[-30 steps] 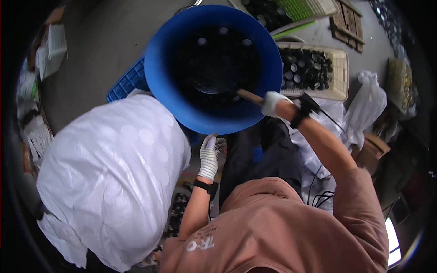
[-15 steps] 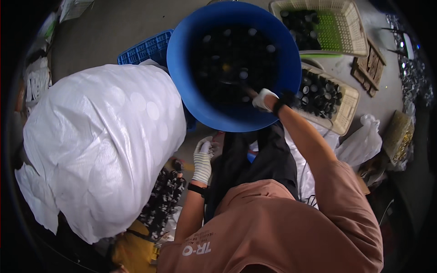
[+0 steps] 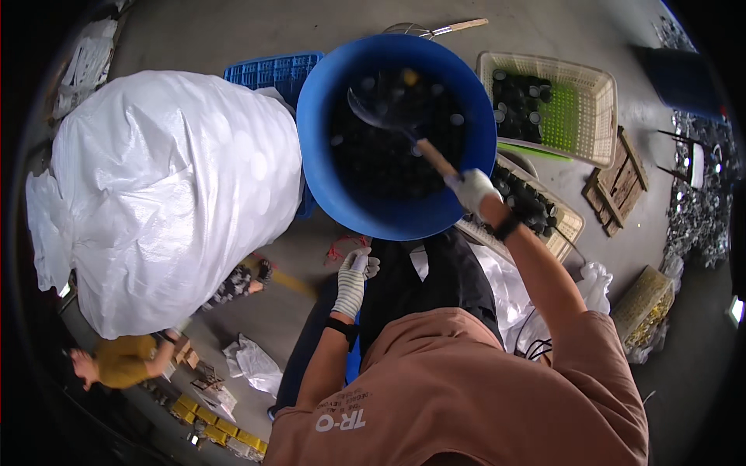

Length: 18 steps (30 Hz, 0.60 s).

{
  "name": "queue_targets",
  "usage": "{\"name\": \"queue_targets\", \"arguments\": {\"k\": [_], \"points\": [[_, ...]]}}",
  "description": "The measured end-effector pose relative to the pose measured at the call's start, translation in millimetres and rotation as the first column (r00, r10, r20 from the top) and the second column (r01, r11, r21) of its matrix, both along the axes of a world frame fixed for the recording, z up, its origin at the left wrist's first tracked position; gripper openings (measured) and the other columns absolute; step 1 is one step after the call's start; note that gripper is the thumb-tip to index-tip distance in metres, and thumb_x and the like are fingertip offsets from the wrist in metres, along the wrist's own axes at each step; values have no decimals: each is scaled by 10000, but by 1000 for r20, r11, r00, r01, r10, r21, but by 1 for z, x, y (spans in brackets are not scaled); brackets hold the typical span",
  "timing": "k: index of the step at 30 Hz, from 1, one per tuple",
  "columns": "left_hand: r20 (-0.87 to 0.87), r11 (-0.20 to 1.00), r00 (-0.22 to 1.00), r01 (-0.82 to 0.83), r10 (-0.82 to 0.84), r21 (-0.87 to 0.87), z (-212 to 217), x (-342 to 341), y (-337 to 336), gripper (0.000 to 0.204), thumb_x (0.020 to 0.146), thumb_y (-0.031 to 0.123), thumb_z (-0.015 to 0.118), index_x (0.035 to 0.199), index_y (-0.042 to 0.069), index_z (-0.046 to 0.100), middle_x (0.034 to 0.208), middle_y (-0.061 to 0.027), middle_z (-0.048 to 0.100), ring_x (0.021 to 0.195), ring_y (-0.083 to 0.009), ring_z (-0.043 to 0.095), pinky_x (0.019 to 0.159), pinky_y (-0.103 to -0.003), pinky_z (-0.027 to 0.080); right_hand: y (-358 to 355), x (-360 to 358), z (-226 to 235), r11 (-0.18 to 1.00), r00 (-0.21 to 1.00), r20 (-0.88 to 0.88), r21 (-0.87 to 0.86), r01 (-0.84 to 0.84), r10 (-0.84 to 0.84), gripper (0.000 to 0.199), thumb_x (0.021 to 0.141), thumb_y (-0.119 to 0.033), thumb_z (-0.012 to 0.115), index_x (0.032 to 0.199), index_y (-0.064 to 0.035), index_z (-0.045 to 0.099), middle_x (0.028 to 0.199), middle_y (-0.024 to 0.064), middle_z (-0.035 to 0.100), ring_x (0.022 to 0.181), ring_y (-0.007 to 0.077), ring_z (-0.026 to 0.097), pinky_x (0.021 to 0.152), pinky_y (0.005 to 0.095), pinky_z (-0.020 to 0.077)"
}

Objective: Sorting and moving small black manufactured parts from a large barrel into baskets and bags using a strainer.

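My right hand [image 3: 474, 190], in a white glove, is closed round the wooden handle [image 3: 435, 158] of a skimmer [image 3: 381, 113]. Its round, blurred head is inside a large blue tub [image 3: 322, 190], above a heap of small dark pieces [image 3: 365, 159], some with pale round ends. Below the tub's near rim, in front of my dark trousers, hangs my left hand [image 3: 356, 268] in a striped white glove. Its fingers are loosely bent and somewhat apart, with nothing visible in them.
A bulging white sack [image 3: 179, 186] stands left of the tub, beside a blue crate [image 3: 272, 74]. Two cream baskets [image 3: 598, 116] [image 3: 571, 229] with dark pieces stand right. A wire strainer [image 3: 416, 29] lies behind, a wooden pallet [image 3: 614, 186] farther right. A person in yellow [image 3: 128, 361] is lower left.
My right hand has moved right and toward me, drawing the skimmer's head up into clearer view. My head view has shifted, showing more floor and the person at lower left.
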<state>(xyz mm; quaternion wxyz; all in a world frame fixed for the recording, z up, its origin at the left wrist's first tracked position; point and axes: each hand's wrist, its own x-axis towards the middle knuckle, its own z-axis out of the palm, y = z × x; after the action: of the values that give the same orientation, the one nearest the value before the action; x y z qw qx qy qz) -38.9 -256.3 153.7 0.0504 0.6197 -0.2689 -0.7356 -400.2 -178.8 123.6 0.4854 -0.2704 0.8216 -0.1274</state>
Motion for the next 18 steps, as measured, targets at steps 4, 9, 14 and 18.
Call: {"name": "queue_targets", "arguments": {"k": [4,9,14,18], "points": [[79,1000,997,14,-13,-15,0,1,31,253,937,215,582,1119,43,616,851,-122,696,678,-166,671,654,-282,574,-81,-35,-40,942,1000,-8,336,-4,7,386,876,-401,633,991,-42,717,847,169,720,820,309,717,687,383,571],[94,998,996,-12,6,63,-28,1,39,275,957,230,551,1147,37,600,870,-111,689,667,-146,651,658,-275,563,-104,-32,-142,922,995,-53,382,-58,84,566,847,-550,626,1038,-23,699,973,194,709,997,336,680,796,420,535],[1,995,996,92,-92,49,-33,-40,5,290,944,266,581,1149,62,606,902,-117,691,753,-167,667,723,-291,557,-60,17,-150,890,930,294,450,67,-219,535,877,-520,577,1112,-47,667,1009,177,700,976,314,680,796,398,538],[-88,968,986,154,-139,200,-36,-59,-6,385,931,331,602,1207,63,584,1024,-172,670,917,-260,665,840,-370,546,-18,28,-43,849,705,490,410,333,-512,460,847,-476,659,768,-23,668,619,76,610,458,174,564,411,303,427]]}}
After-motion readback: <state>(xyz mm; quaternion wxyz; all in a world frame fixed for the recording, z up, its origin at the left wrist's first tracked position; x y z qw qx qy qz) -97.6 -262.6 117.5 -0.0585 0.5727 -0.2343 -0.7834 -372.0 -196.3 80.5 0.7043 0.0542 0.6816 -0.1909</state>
